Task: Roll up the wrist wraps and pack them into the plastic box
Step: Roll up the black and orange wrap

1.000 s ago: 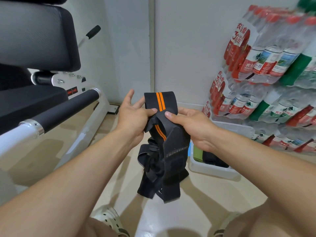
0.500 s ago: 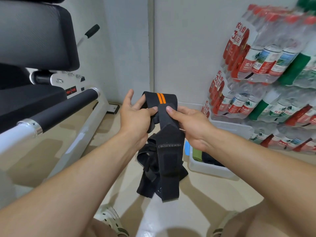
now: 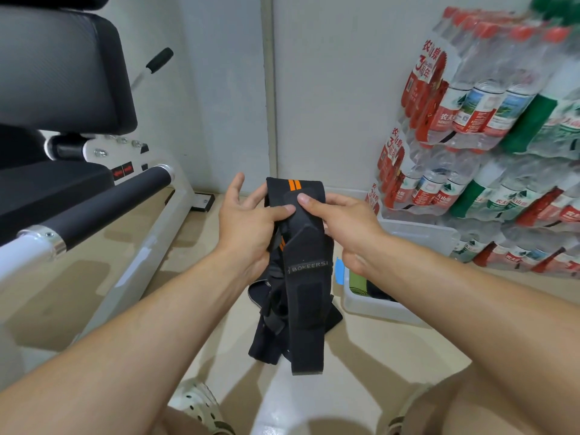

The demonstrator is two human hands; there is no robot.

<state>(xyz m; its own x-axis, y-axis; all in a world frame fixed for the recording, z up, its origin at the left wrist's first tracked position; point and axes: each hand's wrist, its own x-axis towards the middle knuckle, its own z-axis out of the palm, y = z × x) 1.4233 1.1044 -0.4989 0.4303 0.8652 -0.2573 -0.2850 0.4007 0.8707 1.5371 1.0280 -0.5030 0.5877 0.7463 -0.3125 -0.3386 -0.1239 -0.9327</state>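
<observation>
Stacked water bottles (image 3: pixel 489 127) line the wall. Your left hand (image 3: pixel 251 224) and right hand (image 3: pixel 342 224) pinch the wrist wrap (image 3: pixel 301 277); its tail hangs below both grips, beside the plastic box (image 3: pixel 408 233).

My left hand (image 3: pixel 248 221) and right hand (image 3: pixel 340 221) pinched the black wrist wrap (image 3: pixel 306 277) at frame centre | tail hung down | plastic box (image 3: pixel 417 237) at right, on floor.

Floor (image 3: pixel 103 277) w/ plastic box (image 3: pixel 417 233), bottle packs (image 3: pixel 502 196)
</observation>
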